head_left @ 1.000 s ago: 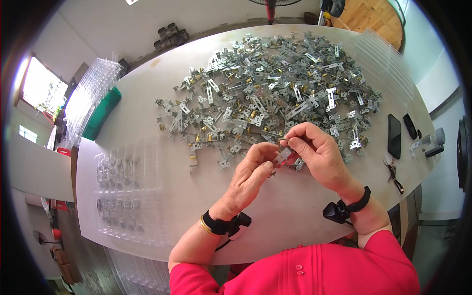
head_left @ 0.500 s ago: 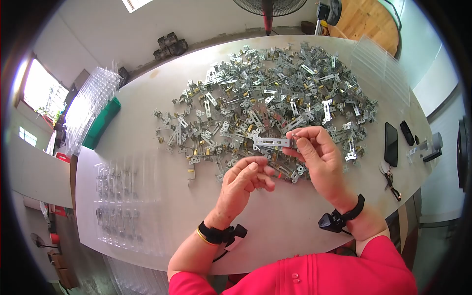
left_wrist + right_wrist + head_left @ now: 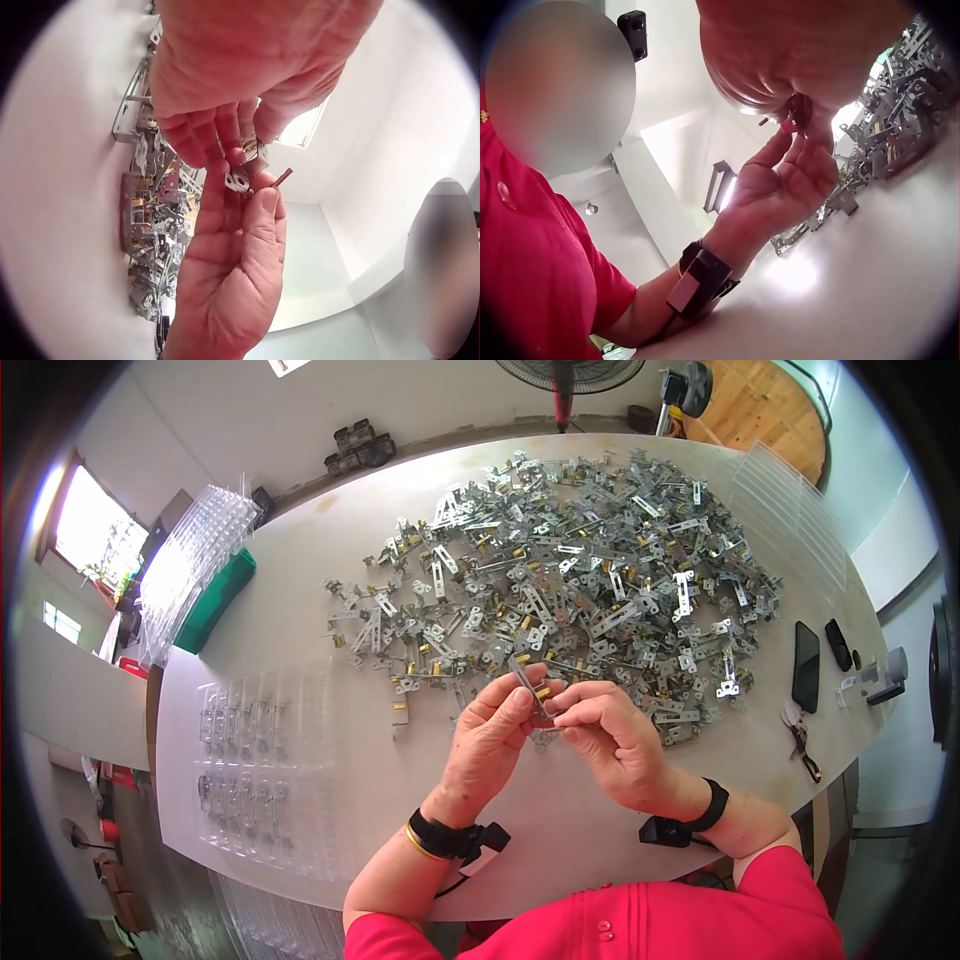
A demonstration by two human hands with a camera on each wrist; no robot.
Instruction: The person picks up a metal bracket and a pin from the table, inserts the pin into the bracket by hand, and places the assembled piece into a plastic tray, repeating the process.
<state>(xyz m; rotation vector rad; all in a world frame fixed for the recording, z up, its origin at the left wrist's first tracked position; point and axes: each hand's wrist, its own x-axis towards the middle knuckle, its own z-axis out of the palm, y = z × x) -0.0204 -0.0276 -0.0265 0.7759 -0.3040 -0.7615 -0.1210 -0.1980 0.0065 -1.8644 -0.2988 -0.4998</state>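
A slim metal bracket [image 3: 530, 688] with a brass-coloured part is held up in front of the pile, tilted between both hands. My left hand [image 3: 484, 748] grips it between thumb and fingers. From the other side, my right hand [image 3: 622, 752] pinches its lower end with thumb and fingertips. The left wrist view shows the bracket's holed end plate [image 3: 238, 182] at the meeting fingertips, and a thin rod [image 3: 282, 177] sticking out beside the right thumb. Much of the bracket is hidden by the fingers.
A wide pile of similar metal brackets [image 3: 590, 580] covers the table's middle. Clear plastic trays [image 3: 265, 760] lie at left, near a green bin [image 3: 215, 603] under more trays. At right are a phone [image 3: 806, 668] and snips [image 3: 799, 745].
The right hand held the bracket out flat over the pile half a second ago, with the left hand free. Now the bracket is tilted nearer the body, and the left hand has gripped it.
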